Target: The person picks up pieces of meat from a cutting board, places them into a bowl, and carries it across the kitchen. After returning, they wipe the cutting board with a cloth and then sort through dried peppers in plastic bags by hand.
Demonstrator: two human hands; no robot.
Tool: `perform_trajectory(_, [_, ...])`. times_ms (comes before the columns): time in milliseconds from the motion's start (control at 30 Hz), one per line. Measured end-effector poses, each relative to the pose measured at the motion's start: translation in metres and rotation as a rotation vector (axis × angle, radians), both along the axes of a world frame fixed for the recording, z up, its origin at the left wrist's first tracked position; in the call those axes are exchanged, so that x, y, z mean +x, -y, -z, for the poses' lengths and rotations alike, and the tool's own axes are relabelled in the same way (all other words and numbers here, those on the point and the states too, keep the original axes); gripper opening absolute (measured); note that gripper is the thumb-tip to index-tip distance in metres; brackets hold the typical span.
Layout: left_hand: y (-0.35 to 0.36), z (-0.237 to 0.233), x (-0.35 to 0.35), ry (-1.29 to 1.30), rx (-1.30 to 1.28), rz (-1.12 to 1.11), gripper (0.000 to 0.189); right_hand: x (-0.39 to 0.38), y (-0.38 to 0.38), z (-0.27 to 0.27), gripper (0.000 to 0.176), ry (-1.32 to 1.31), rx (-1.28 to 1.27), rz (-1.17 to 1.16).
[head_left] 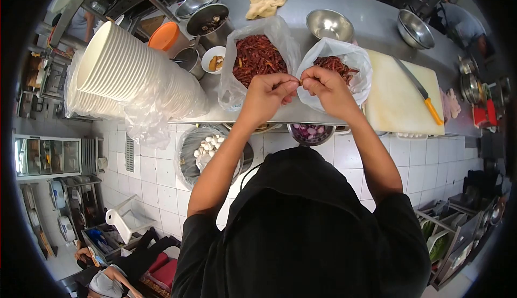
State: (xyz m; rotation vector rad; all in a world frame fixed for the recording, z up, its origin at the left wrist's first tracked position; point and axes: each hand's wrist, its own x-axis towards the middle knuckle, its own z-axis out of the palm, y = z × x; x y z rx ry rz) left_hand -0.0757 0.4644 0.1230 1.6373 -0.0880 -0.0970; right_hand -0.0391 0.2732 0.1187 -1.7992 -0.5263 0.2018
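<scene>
My left hand (267, 96) and my right hand (329, 89) meet fingertip to fingertip above the counter's front edge. Both are closed in a pinch on a small dark piece (300, 82), which looks like a dried chili; the fingers mostly cover it. Behind my left hand, a clear plastic bag (230, 80) stands full of dried red chilies (258, 55). A second, whiter plastic bag (364, 77) sits behind my right hand, with fewer dried chilies (338, 67) showing inside.
On the right lies a cutting board (396, 96) with a yellow-handled knife (428, 104). Steel bowls (330, 24) stand at the back. Stacked white tubs (116, 61) rise at the left. Below the counter are onions (311, 131) and a bag of mushrooms (207, 147). A person (107, 282) is lower left.
</scene>
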Motion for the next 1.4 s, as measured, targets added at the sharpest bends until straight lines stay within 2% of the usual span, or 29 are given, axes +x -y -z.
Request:
perform_trajectory(100, [-0.014, 0.009, 0.005, -0.061, -0.134, 0.172, 0.012, 0.006, 0.006, 0.0, 0.011, -0.202, 0.116, -0.162])
perform_trajectory(167, [-0.019, 0.013, 0.008, -0.082, -0.211, 0.15, 0.011, 0.008, 0.006, 0.004, 0.011, -0.298, 0.233, -0.22])
perform_trajectory(200, [-0.02, 0.016, 0.01, -0.091, -0.249, 0.136, 0.011, 0.009, 0.006, 0.009, 0.012, -0.28, 0.248, -0.154])
perform_trajectory(300, [-0.03, 0.026, 0.03, 0.211, 0.251, -0.108, 0.014, 0.01, 0.002, 0.019, 0.012, -0.227, 0.274, 0.052])
perform_trajectory(400, [-0.049, 0.027, 0.034, 0.478, 0.501, -0.316, 0.019, 0.008, -0.007, 0.01, 0.013, -0.182, 0.308, 0.259])
perform_trajectory(500, [-0.081, -0.009, 0.009, 0.5, 0.451, -0.463, 0.021, -0.002, -0.024, -0.003, 0.015, -0.142, 0.379, 0.367])
perform_trajectory(600, [-0.104, -0.06, -0.026, 0.524, 0.36, -0.601, 0.019, -0.027, -0.068, -0.011, 0.012, -0.052, 0.437, 0.229])
perform_trajectory(700, [-0.11, -0.096, -0.046, 0.689, 0.308, -0.64, 0.016, -0.064, -0.135, 0.006, 0.009, 0.19, 0.414, -0.043])
perform_trajectory(733, [-0.109, -0.101, -0.049, 0.743, 0.275, -0.642, 0.017, -0.077, -0.161, 0.024, 0.015, 0.01, 0.348, -0.211])
perform_trajectory(800, [-0.106, -0.102, -0.056, 0.67, 0.295, -0.665, 0.019, -0.101, -0.202, 0.077, 0.023, 0.353, 0.071, -0.321])
perform_trajectory(900, [-0.117, -0.082, -0.067, 0.574, 0.382, -0.666, 0.018, -0.095, -0.187, 0.076, 0.028, 0.231, -0.218, -0.594])
perform_trajectory(967, [-0.122, -0.059, -0.086, 0.472, 0.382, -0.731, 0.018, -0.084, -0.147, 0.061, 0.031, 0.235, -0.205, -0.344])
perform_trajectory(1033, [-0.131, -0.033, -0.108, 0.371, 0.401, -0.757, 0.017, -0.049, -0.095, 0.059, 0.026, 0.322, -0.329, -0.218])
perform_trajectory(1067, [-0.136, -0.018, -0.121, 0.322, 0.416, -0.747, 0.017, -0.039, -0.064, 0.054, 0.025, 0.396, -0.257, -0.019])
perform_trajectory(1100, [-0.138, -0.005, -0.13, 0.274, 0.43, -0.736, 0.017, -0.024, -0.037, 0.054, 0.025, 0.36, -0.288, 0.112])
perform_trajectory(1133, [-0.137, 0.004, -0.135, 0.227, 0.379, -0.725, 0.017, -0.007, -0.009, 0.063, 0.02, 0.4, -0.521, 0.225])
perform_trajectory(1200, [-0.132, 0.017, -0.142, 0.135, 0.282, -0.709, 0.016, 0.013, 0.031, 0.069, 0.018, 0.424, -0.758, 0.285])
perform_trajectory(1300, [-0.113, 0.018, -0.128, 0.158, 0.282, -0.616, 0.017, 0.032, 0.054, 0.086, 0.015, 0.339, -1.005, 0.224])
perform_trajectory(1400, [-0.086, 0.011, -0.107, 0.227, 0.295, -0.507, 0.018, 0.045, 0.062, 0.102, 0.015, 0.209, -1.026, 0.121])
